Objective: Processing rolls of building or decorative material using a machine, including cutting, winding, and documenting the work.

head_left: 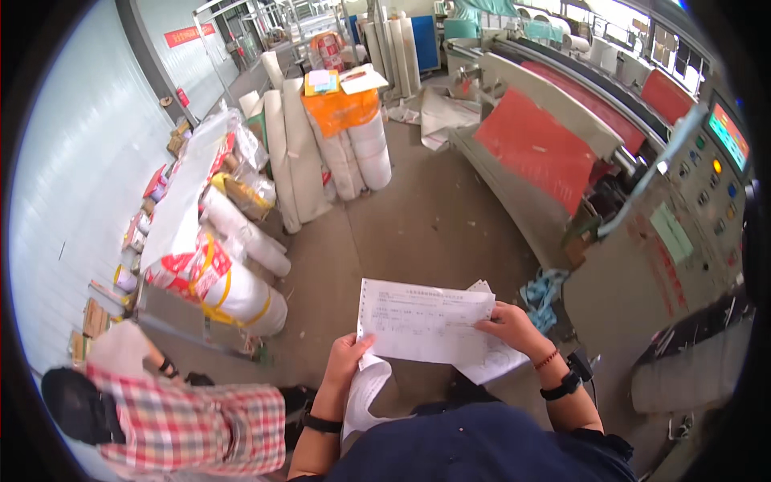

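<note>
A white printed form [426, 325] with punched holes down its left edge is stretched between my hands in front of my chest. My left hand [347, 360] pinches its lower left corner, thumb on top. From under that hand another sheet [368, 394] curls down toward my body. On the other side my right hand [514, 328] grips the form's right edge, its thumb lying over the print. More loose sheets [491, 363] stick out behind the form below my right hand. The fingers beneath the paper are hidden.
At lower left a person in a checked shirt [185, 418] bends beside a long table [181, 221]. Wrapped rolls [249, 297] lean by it; upright rolls [345, 153] stand ahead. To the right is a large machine with red sheeting [534, 149] and a control panel [715, 185]. Blue cloth [542, 299] lies near its base.
</note>
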Demonstrator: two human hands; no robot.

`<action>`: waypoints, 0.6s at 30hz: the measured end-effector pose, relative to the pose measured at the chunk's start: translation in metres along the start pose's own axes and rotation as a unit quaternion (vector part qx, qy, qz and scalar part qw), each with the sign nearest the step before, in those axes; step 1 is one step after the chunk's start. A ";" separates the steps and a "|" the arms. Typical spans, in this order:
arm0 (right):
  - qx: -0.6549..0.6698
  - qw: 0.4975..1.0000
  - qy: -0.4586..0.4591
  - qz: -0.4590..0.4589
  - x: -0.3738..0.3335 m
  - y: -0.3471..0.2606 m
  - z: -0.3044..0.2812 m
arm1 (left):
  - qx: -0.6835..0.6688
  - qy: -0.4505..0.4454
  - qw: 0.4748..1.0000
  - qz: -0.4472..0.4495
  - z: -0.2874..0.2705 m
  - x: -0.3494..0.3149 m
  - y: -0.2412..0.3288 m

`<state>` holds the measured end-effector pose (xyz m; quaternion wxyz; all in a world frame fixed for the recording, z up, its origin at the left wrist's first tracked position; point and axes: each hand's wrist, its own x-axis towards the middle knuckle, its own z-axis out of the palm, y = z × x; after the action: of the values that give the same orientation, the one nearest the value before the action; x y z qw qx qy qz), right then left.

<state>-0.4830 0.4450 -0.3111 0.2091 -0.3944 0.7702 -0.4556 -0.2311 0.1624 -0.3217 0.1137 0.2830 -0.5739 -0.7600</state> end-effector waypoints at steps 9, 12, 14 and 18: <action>-0.096 0.992 -0.060 -0.052 0.422 0.067 -0.115 | 0.027 0.047 0.998 0.023 0.002 0.335 0.066; -0.140 0.978 -0.092 -0.122 0.573 0.052 -0.139 | 0.047 0.077 0.996 -0.001 -0.013 0.425 0.130; -0.116 0.980 -0.116 -0.109 0.661 0.046 -0.150 | -0.003 0.110 0.994 -0.001 -0.018 0.486 0.164; -0.102 0.978 -0.117 -0.140 0.832 0.049 -0.161 | -0.026 0.159 0.987 0.006 -0.041 0.633 0.224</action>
<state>-1.1137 -0.1191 -0.2424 0.1910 -0.5680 0.7201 -0.3497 -0.7577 -0.2562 -0.3092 0.2156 0.3934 -0.5305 -0.7193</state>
